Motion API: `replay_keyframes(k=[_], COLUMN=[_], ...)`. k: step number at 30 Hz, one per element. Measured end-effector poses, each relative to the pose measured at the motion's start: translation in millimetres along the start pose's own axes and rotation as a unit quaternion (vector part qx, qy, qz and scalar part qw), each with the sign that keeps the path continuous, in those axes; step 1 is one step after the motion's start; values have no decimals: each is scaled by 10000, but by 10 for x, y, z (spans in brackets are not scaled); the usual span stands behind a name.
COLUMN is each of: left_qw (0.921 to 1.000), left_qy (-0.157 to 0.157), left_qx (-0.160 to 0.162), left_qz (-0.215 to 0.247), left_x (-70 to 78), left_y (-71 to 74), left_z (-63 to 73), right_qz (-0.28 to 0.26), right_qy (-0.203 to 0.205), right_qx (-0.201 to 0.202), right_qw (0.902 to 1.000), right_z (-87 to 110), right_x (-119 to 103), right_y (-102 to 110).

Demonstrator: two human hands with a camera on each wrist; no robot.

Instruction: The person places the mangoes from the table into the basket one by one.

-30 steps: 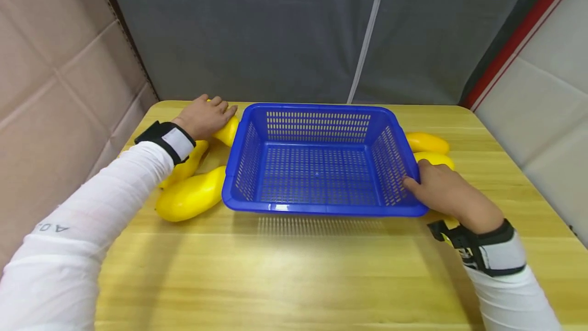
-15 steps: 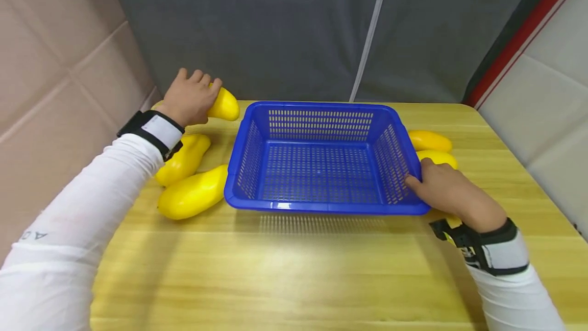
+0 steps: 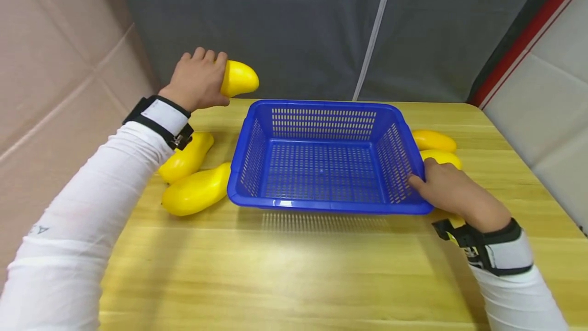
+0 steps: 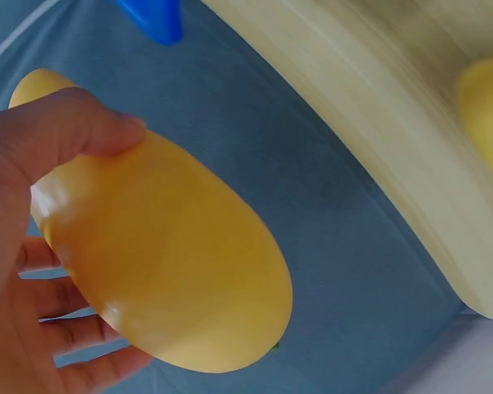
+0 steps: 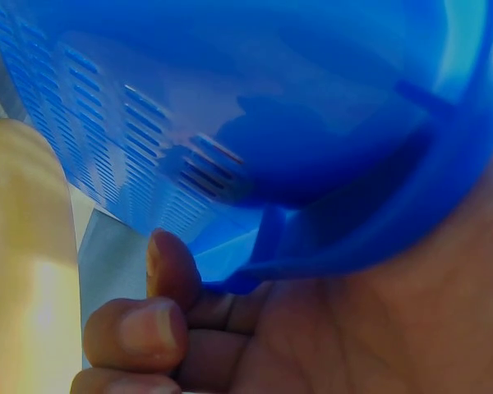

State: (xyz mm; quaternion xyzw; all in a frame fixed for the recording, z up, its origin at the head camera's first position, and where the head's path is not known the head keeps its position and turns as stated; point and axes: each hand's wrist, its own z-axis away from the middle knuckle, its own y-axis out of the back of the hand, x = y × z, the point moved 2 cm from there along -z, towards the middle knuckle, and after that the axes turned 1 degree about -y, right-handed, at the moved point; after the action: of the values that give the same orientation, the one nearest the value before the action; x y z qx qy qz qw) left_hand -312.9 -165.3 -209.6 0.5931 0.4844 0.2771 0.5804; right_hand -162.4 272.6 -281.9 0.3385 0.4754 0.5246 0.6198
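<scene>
My left hand (image 3: 198, 79) grips a yellow mango (image 3: 240, 78), held up off the table near the back left. In the left wrist view the thumb lies across the mango (image 4: 172, 254) and the fingers curl under its far side. A blue plastic basket (image 3: 331, 207) with slotted walls stands mid-table, nothing inside it. At the basket's right end my right hand (image 3: 452, 190) holds the rim, thumb on the inside; in the right wrist view its curled fingers (image 5: 140, 328) show below the blue rim (image 5: 370, 246).
Two yellow mangoes lie left of the basket, a rear one (image 3: 187, 157) and a front one (image 3: 196, 190). Right of it lie more mangoes, one behind (image 3: 434, 140) and one by my right hand (image 3: 442, 158). A grey curtain (image 3: 275, 29) hangs behind the wooden table (image 3: 294, 269).
My left hand has lifted the mango from the table's back left, first upward, then slightly to the right. My right hand keeps its hold on the basket, which stays in place.
</scene>
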Motion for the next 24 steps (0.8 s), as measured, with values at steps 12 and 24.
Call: replay_keyframes(k=[12,24], left_qw=[9976,9932], left_qy=[-212,-465], left_qx=[108,-122], left_qz=[648,1061], left_x=[400,812], left_y=[164,228], left_z=[-130,-223], right_qz=[-35,-123], right_qy=[43,57], right_qx=[17,-85], right_qw=[10000,9999], right_z=[-15,-8], right_x=[2,22], right_y=[-1,-15])
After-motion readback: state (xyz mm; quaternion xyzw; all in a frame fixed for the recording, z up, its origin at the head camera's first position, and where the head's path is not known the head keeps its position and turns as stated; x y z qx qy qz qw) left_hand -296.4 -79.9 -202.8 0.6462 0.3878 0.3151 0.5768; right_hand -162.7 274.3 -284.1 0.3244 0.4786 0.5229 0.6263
